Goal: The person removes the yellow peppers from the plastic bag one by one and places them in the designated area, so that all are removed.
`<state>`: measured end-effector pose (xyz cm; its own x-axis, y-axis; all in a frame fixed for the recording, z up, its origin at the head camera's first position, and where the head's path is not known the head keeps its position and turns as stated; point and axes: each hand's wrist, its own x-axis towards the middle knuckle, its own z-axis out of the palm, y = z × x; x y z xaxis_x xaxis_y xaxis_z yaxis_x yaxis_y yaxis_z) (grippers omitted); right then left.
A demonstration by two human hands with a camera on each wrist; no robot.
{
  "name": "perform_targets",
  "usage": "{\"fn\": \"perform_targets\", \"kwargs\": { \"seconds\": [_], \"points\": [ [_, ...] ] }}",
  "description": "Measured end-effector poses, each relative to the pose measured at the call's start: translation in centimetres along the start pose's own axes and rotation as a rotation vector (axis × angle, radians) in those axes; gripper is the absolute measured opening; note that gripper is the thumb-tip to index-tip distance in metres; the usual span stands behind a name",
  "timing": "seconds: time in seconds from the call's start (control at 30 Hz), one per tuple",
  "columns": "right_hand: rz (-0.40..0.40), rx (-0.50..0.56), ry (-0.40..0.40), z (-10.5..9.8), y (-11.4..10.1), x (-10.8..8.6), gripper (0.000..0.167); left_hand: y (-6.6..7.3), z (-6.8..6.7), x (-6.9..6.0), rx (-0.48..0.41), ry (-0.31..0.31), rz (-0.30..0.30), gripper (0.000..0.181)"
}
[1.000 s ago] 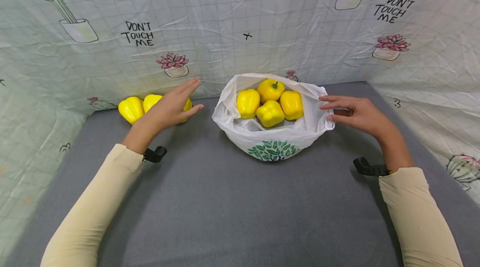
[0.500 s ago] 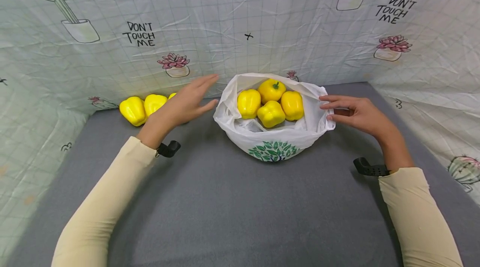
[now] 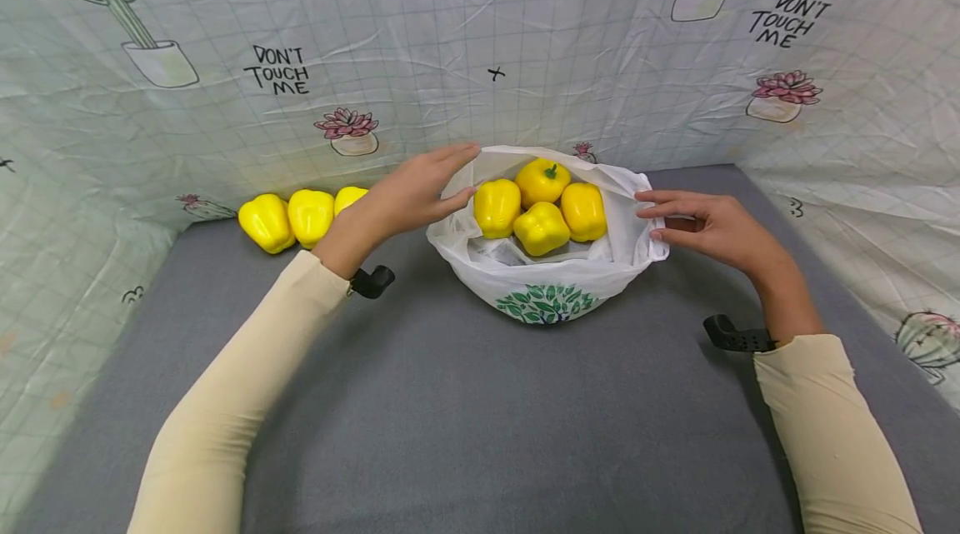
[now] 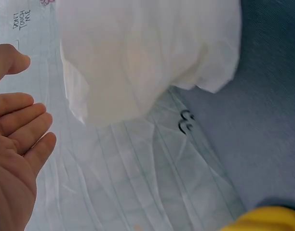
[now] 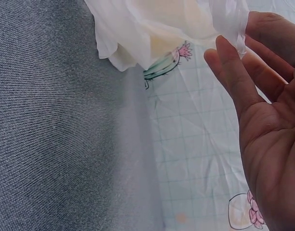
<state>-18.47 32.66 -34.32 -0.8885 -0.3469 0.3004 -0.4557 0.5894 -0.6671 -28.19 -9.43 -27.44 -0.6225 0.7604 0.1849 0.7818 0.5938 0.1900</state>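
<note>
A white plastic bag [image 3: 468, 271] with a green tree print stands with its mouth spread wide. Inside lie several yellow bell peppers [image 3: 497, 207]. My left hand [image 3: 408, 192] hovers at the bag's left rim, fingers and thumb extended; in the left wrist view the palm [image 4: 12, 168] holds nothing and appears apart from the white plastic. With thumb and fingers, my right hand [image 3: 723, 226] pinches the bag's right rim, and the right wrist view shows the plastic between the fingers [image 5: 239, 82]. Three more yellow peppers [image 3: 266, 223] sit on the left, one partly hidden behind my left hand.
A grey cloth-covered table [image 3: 525, 417] lies under everything. Behind it hangs a pale sheet [image 3: 495, 34] printed with cacti and lettering, which also covers both sides. Each wrist wears a black strap mount [image 3: 371, 281].
My left hand has moved right, away from the loose peppers to the bag's left rim, uncovering more of those peppers. The right hand keeps its hold on the bag; the bag stays put.
</note>
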Motion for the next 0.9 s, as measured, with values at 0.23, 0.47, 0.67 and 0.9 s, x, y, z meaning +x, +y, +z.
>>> {"fn": "perform_targets", "kwargs": {
  "seconds": [0.23,0.47,0.67,0.9],
  "points": [
    [0.001,0.015,-0.006,-0.1,0.1,-0.1,0.036,1.0,0.1,2.4,-0.043,-0.043,0.049,0.056],
    [-0.003,0.021,-0.012,-0.2,0.1,0.0,0.036,1.8,0.2,4.7,-0.092,-0.128,0.065,0.055],
    [0.005,0.025,-0.015,-0.2,-0.2,0.0,0.035,2.1,0.1,6.4,-0.162,-0.244,0.077,0.062],
    [-0.008,0.045,-0.019,-0.1,-0.1,0.0,0.036,2.4,0.3,8.3,-0.278,-0.384,0.094,0.069]
  ]
}}
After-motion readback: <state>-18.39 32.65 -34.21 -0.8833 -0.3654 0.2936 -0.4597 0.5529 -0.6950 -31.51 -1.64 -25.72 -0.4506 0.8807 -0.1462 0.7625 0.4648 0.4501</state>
